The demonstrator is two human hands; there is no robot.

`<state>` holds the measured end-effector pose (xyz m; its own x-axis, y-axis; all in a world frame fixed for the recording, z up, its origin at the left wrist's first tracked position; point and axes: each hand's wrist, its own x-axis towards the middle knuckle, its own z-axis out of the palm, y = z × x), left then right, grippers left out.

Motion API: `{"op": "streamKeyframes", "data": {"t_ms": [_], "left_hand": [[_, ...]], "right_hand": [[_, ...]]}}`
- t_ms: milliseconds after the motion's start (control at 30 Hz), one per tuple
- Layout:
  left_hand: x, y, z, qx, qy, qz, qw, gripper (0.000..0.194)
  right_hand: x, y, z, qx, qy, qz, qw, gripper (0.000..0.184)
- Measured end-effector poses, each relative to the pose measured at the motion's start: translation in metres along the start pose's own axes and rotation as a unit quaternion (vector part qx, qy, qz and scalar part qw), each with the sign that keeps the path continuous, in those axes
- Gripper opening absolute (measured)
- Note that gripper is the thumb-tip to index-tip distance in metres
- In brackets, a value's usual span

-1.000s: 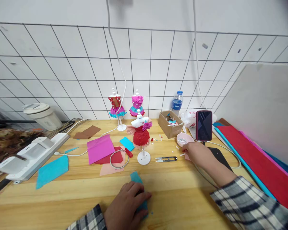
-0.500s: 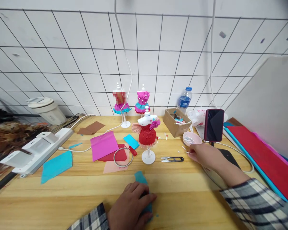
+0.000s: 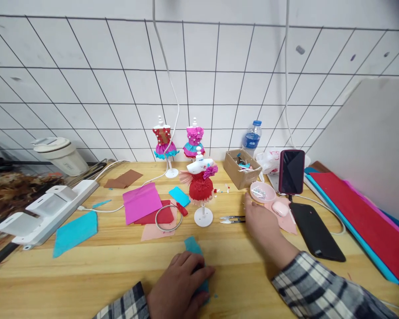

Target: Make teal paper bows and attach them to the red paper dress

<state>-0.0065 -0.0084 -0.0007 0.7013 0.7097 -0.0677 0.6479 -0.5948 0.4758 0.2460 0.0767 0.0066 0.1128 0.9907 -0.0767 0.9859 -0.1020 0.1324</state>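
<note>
My left hand lies over a strip of teal crepe paper at the front, with fingers curved around it, pressing it to the table. My right hand is lowered to the table left of a pink bowl of small white pieces. Its fingers are pressed together; whatever they may hold is hidden. Thread snips lie beside it, their handle end covered by the hand. Between the hands stands a small white dress form with a red paper dress and magenta flower.
Behind stand two dressed forms, a cardboard box and a water bottle. A phone stands upright at right; a black phone-like slab lies flat. Magenta paper, a cable and a power strip lie left.
My right hand has moved left, from the front of the pink bowl to the snips, uncovering a pink case and the black slab. The left hand stays on the teal paper. The view shifted slightly.
</note>
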Motion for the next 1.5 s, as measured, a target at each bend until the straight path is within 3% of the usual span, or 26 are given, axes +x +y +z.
{"op": "streamKeyframes", "data": {"t_ms": [200,300,467,633,700,800,967,1133,1267,1400,1500], "left_hand": [[0.000,0.007,-0.005,-0.006,-0.016,-0.024,1.000,0.046],[0.001,0.007,-0.006,0.000,-0.021,-0.025,0.999,0.044],[0.000,0.007,-0.006,0.004,-0.031,-0.020,0.999,0.047],[-0.002,0.007,-0.006,-0.002,-0.032,-0.020,0.999,0.046],[-0.002,0.007,-0.006,-0.005,-0.031,-0.023,0.999,0.046],[-0.003,0.008,-0.007,-0.008,-0.026,-0.022,0.999,0.045],[-0.003,0.009,-0.006,-0.001,-0.022,-0.024,0.999,0.043],[-0.004,0.009,-0.006,0.001,-0.021,-0.018,1.000,0.047],[-0.004,0.008,-0.008,-0.001,-0.031,-0.021,0.999,0.048],[-0.004,0.009,-0.009,-0.007,-0.033,-0.022,0.999,0.049],[-0.005,0.008,-0.007,-0.001,-0.030,-0.021,0.999,0.050]], "right_hand": [[0.021,-0.052,-0.009,0.034,-0.021,-0.012,0.999,0.046],[0.039,-0.065,-0.016,0.055,-0.022,-0.006,0.998,0.042],[0.041,-0.039,-0.028,0.079,-0.009,-0.028,0.996,0.037],[0.011,0.003,-0.008,0.061,-0.047,-0.010,0.997,0.039],[0.000,0.002,0.006,0.053,-0.062,-0.004,0.997,0.050],[-0.006,-0.021,0.019,0.072,-0.071,-0.005,0.995,0.064],[0.004,-0.056,0.008,0.149,-0.054,-0.028,0.987,0.061],[0.017,-0.019,-0.009,0.160,-0.046,-0.041,0.985,0.038],[0.025,0.008,-0.001,0.165,-0.004,-0.132,0.977,0.028],[0.034,0.002,0.009,0.132,-0.020,-0.141,0.981,0.012],[0.052,-0.007,0.006,0.125,0.003,-0.114,0.986,0.017]]}}
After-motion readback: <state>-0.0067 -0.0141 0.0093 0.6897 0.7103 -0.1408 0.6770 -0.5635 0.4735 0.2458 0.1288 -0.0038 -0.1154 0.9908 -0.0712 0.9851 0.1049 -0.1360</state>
